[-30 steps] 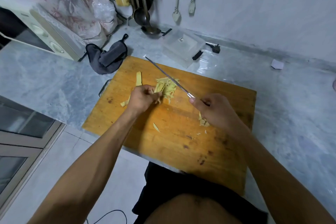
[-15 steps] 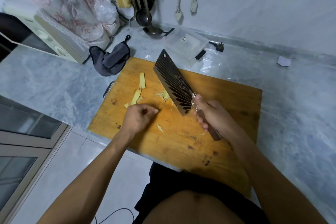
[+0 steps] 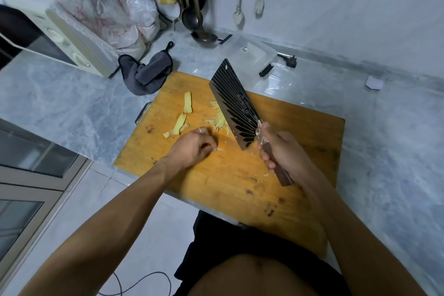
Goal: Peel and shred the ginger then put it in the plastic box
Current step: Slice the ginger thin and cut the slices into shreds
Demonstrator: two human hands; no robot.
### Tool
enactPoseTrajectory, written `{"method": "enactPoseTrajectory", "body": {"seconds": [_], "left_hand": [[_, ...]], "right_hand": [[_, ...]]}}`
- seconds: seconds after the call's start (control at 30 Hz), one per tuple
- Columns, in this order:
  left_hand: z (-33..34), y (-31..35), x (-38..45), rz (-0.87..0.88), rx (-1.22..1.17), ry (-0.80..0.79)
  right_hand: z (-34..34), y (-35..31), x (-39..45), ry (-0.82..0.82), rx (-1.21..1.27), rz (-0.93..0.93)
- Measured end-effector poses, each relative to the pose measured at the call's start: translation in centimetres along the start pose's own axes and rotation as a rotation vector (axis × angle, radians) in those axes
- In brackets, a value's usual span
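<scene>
A pile of shredded ginger (image 3: 219,120) lies in the middle of the wooden cutting board (image 3: 240,180), partly hidden under the blade. My right hand (image 3: 281,154) grips the wooden handle of a dark cleaver (image 3: 236,108), whose broad side faces up, tilted over the shreds. My left hand (image 3: 192,149) rests on the board to the left of the blade, fingers curled, pinching a small pale ginger sliver (image 3: 220,149) at its fingertips. Two peel strips (image 3: 188,102) lie at the board's left. The clear plastic box (image 3: 249,60) sits behind the board.
A grey cloth (image 3: 149,74) lies at the board's far left corner, with a cream microwave (image 3: 67,38) beyond it. A ladle (image 3: 204,36) and hanging utensils stand at the wall. A black plug (image 3: 289,60) and a paper scrap (image 3: 373,83) lie on the marble counter.
The cleaver turned from edge-down on the ginger to broad side up. My left hand left the shred pile and moved nearer, toward a loose sliver.
</scene>
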State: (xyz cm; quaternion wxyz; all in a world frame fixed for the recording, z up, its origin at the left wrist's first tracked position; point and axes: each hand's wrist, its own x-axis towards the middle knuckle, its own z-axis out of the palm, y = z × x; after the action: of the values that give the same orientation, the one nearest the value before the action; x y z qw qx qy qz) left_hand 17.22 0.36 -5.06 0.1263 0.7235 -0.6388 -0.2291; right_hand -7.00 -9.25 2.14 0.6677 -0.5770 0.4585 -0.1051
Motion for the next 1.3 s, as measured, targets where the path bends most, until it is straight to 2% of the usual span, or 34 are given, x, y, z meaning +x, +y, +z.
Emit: {"method": "enactPoseTrajectory", "body": {"seconds": [0.2, 0.4, 0.5, 0.6, 0.73, 0.87, 0.93, 0.97, 1.0, 1.1, 1.13, 1.2, 1.23, 1.3], "left_hand": [[-0.1, 0.6, 4.1, -0.146, -0.036, 0.222], [0.3, 1.5, 3.5, -0.244, -0.36, 0.435], [0.3, 1.6, 2.1, -0.275, -0.504, 0.509], [-0.3, 1.8, 1.1, -0.324, -0.625, 0.568], [-1.7, 1.8, 0.9, -0.461, -0.558, 0.865], [-2.0, 2.2, 1.0, -0.47, -0.422, 0.867], [-2.7, 2.0, 0.9, -0.506, -0.452, 0.92], [-3.1, 1.8, 1.0, -0.508, -0.465, 0.914], [-3.7, 1.9, 1.2, -0.46, -0.446, 0.842], [-5.2, 2.6, 3.1, -0.17, -0.165, 0.319], [-5.6, 2.8, 3.8, -0.15, -0.142, 0.145], [-6.4, 3.4, 4.7, -0.226, -0.301, -0.119], [-6.6, 3.3, 5.1, -0.245, -0.403, -0.178], [-6.5, 3.1, 5.5, -0.25, -0.503, -0.187]], "right_hand": [[-0.3, -0.5, 0.1, 0.023, 0.029, 0.026], [-0.8, 0.0, 0.7, 0.014, 0.02, 0.004], [-1.1, 0.3, 0.9, 0.04, -0.188, -0.099], [-1.4, 0.6, 1.2, 0.099, -0.572, -0.26], [-1.5, 0.9, 1.3, 0.132, -1.006, -0.391], [-1.5, 0.9, 1.2, 0.178, -1.136, -0.423], [-1.7, 0.7, 1.0, 0.193, -1.185, -0.42], [-1.9, 0.6, 1.0, 0.184, -1.225, -0.427], [-2.0, 0.6, 0.8, 0.165, -1.266, -0.446], [-2.3, 0.5, 0.5, 0.097, -1.38, -0.506], [-2.2, 0.5, 0.4, 0.08, -1.407, -0.53], [-1.9, 0.6, 0.1, 0.057, -1.446, -0.567], [-1.8, 0.6, 0.0, 0.048, -1.458, -0.58], [-1.7, 0.8, -0.3, 0.021, -1.463, -0.59]]}}
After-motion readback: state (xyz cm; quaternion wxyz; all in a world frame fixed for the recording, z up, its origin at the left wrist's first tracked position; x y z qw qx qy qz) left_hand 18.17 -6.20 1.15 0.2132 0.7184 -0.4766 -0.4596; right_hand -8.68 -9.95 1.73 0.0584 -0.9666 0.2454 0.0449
